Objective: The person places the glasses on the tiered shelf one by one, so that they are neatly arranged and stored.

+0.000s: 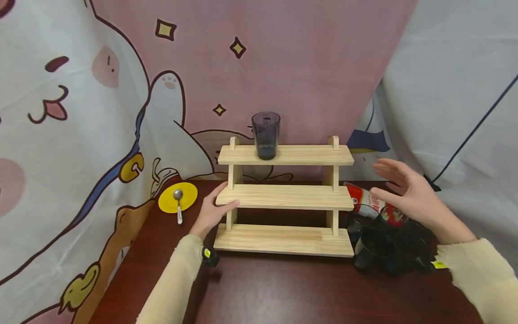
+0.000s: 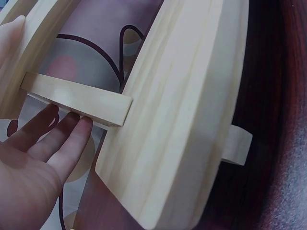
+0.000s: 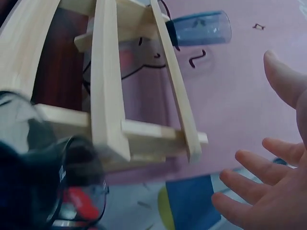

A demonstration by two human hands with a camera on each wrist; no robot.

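A three-tier wooden display shelf [image 1: 283,238] stands on the dark table, with a grey-blue tinted glass [image 1: 266,135] upright on its top tier. At the shelf's left side my left hand [image 1: 211,210] grips the end of the middle tier, thumb on top. The left wrist view shows its fingertips [image 2: 85,125] against the wooden upright. My right hand [image 1: 408,189] is raised to the right of the shelf, fingers spread and holding nothing. Several dark tinted glasses [image 1: 375,245] are grouped below it, beside the shelf's right end.
A yellow plate [image 1: 165,200] with a spoon [image 1: 179,209] on it lies at the back left of the table. Behind the glasses is a red and white packet [image 1: 370,200], partly hidden. A printed cloth [image 1: 303,67] hangs close behind the shelf.
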